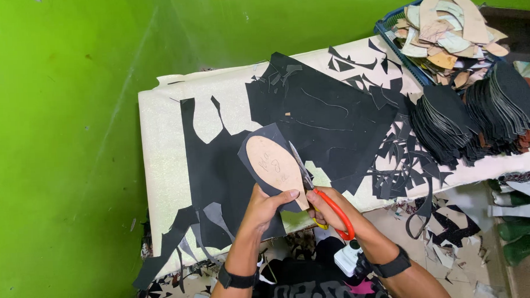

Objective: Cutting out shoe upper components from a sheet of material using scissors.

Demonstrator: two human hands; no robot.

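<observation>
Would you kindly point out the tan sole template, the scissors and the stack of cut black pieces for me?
tan sole template (273,165), head view, middle of its tan face.
scissors (336,211), head view, on the red handle loop.
stack of cut black pieces (446,122), head view, top of the fanned pile.

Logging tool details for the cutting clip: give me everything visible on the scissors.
The scissors have thin silver metal blades and orange loop handles, plastic by the look, with a bit of yellow at the lower loop. The right hand grips the handles. The blades point up and left, slightly parted, along the right edge of the tan sole-shaped template and the black sheet piece behind it, both held by the left hand.
</observation>
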